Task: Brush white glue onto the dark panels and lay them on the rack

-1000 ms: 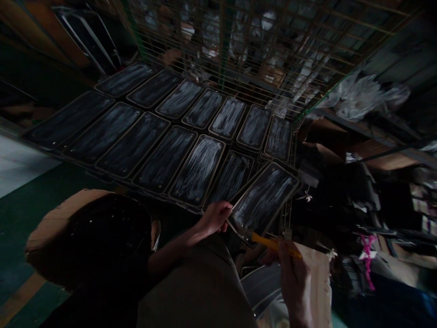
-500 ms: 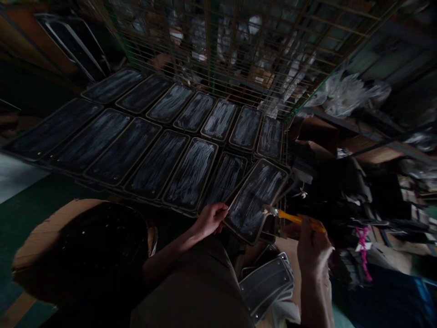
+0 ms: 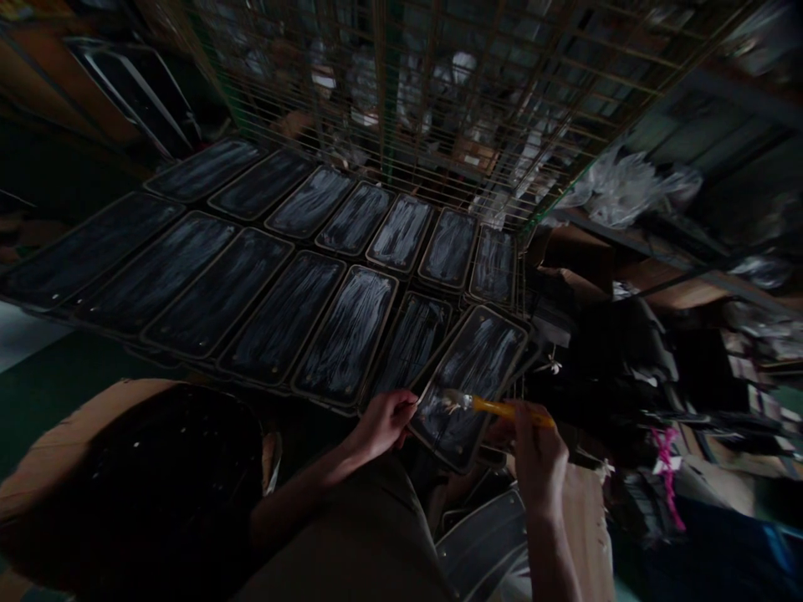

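Note:
My left hand [image 3: 387,420] pinches the left edge of a dark rectangular panel [image 3: 477,368] with rounded corners and pale stitched-looking edging. The panel lies tilted over the right end of a layer of similar pieces. In my right hand [image 3: 540,451] is a paintbrush [image 3: 502,407] with a yellow handle. Its bristles touch the panel's lower middle, where whitish streaks of a wet-looking coating show. Left of this panel lies a streaked panel [image 3: 414,339], partly covered by it. More coated panels [image 3: 345,334] lie side by side in two rows.
A green-framed wire cage [image 3: 389,100] stands behind the rows. At lower left is a dark, speckled round container [image 3: 181,468] by cardboard. Loose panels [image 3: 483,543] are piled below my right hand. Shelving with plastic bags [image 3: 627,188] and dark goods stand at right.
The brush has moved left across the panel, from near its right edge to its lower middle, along with my right hand. My left hand keeps its hold on the edge.

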Demonstrator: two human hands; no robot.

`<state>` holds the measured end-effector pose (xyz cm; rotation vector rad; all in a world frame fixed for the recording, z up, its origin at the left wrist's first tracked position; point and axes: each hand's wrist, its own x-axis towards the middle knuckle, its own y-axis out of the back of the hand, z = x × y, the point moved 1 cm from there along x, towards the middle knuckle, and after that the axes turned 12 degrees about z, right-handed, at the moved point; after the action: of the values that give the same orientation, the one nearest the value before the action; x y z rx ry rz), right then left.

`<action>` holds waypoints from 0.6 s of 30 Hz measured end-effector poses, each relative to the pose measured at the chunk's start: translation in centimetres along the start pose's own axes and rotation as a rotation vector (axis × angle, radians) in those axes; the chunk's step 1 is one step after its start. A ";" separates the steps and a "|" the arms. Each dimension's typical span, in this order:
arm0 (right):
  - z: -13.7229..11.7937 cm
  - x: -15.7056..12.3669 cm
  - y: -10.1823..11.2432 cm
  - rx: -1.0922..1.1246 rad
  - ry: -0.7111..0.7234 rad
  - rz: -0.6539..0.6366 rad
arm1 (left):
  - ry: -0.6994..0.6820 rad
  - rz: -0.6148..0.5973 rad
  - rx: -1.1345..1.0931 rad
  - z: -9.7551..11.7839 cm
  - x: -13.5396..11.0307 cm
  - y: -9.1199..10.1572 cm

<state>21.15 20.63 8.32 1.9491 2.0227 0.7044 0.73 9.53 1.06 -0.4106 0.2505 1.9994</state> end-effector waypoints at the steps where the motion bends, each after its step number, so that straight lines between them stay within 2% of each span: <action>1: 0.3 0.9 -0.3 -0.003 0.026 0.058 | -0.004 0.008 0.004 -0.1 0.0 0.0; 6: 1.1 6.5 -1.7 -0.047 0.139 0.302 | -0.011 -0.036 0.008 -0.6 0.2 0.1; 10: 0.7 8.3 -2.9 -0.073 0.210 0.427 | 0.007 -0.037 -0.023 -1.0 0.5 0.0; 12: 0.2 7.9 -3.5 -0.029 0.205 0.407 | -0.007 -0.035 -0.014 -1.1 0.7 0.0; 15: -0.6 6.5 -4.0 -0.018 0.163 0.281 | -0.050 -0.020 -0.004 -1.0 0.9 0.1; 18: -1.3 5.4 -4.0 -0.036 0.080 0.181 | -0.031 -0.036 -0.013 -1.0 0.8 0.1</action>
<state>16.61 25.81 8.23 2.1338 1.8796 0.8657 0.43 9.81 -0.15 -0.3888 0.2097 1.9713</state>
